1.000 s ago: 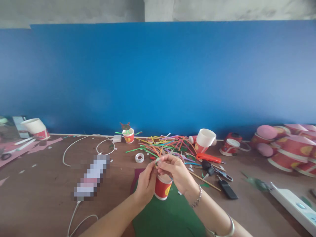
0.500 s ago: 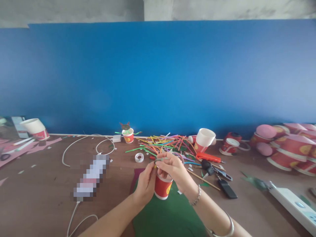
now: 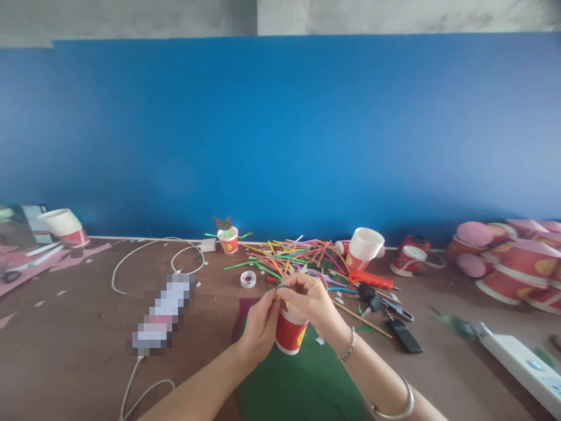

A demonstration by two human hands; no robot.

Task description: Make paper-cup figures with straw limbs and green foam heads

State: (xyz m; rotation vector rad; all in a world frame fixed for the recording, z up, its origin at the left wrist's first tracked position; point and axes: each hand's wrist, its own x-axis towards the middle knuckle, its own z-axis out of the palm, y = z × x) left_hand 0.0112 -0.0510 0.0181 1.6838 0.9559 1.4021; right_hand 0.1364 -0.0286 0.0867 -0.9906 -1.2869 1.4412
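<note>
A red and white paper cup (image 3: 291, 338) with a yellow mark stands on green paper (image 3: 302, 383) in front of me. My left hand (image 3: 259, 323) is at the cup's left side, its thumb and fingers pinched together near the rim. My right hand (image 3: 312, 301), with a chain bracelet at the wrist, is closed in a pinch above the cup, its fingertips meeting those of my left hand. Something small and dark shows between the fingertips; its kind is hidden. The cup's far rim is covered by the hands.
Behind the hands lie colourful pipe cleaners (image 3: 289, 254) and a tape roll (image 3: 248, 279). A decorated cup (image 3: 228, 241) stands by the blue wall. To the right are an orange utility knife (image 3: 371, 279), keys (image 3: 370, 298), stacked cups (image 3: 521, 266) and a power strip (image 3: 521, 356).
My right fingers have shifted slightly and curled in, so less of the dark greenish piece shows between the fingertips. The cup stays in place, and both hands remain together above it.
</note>
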